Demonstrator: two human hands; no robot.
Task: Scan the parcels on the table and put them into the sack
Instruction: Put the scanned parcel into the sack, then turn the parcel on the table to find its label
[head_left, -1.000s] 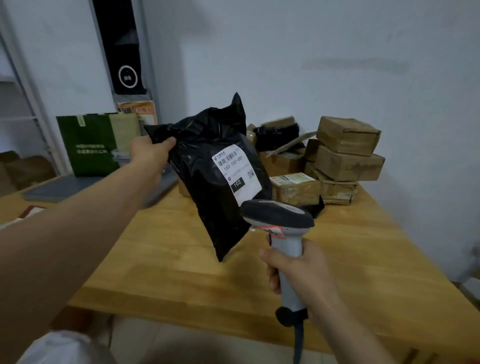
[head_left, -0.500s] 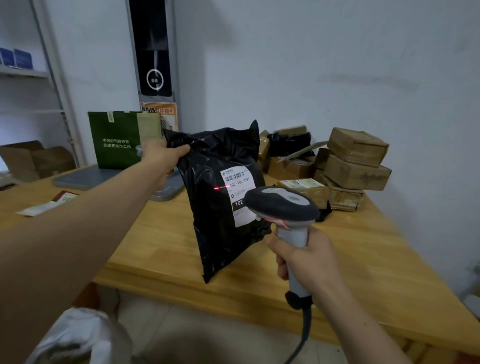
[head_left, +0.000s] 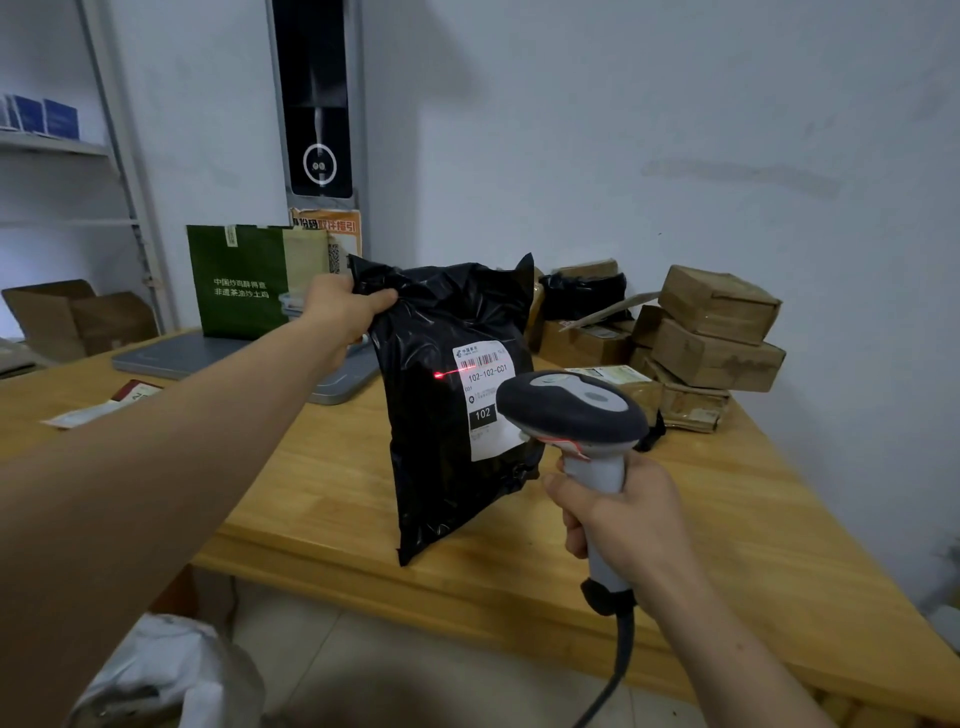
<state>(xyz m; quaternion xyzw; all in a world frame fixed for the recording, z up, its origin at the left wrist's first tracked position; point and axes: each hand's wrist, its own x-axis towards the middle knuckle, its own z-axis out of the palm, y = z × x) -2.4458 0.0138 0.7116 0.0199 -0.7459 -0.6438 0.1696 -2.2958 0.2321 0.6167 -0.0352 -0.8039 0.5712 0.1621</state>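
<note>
Pinches the top left corner of a crinkled glossy black plastic mailer bag (head_left: 441, 441) in the left hand (head_left: 343, 306), fingers curled over the fold. Hangs with long axis vertical, bottom corner at or just above the near edge of the pale wooden table (head_left: 322, 499), white printed label (head_left: 485, 400) turned toward the head camera. Clenches the right hand (head_left: 618, 519) round the grey-and-black handheld barcode scanner (head_left: 571, 410), just below and right of the label, throwing a red laser line (head_left: 452, 371) over the barcode's left end. Looks soft and lightly filled. Leaves the crumpled white sack (head_left: 171, 670) low on the left, nearer the left arm.
</note>
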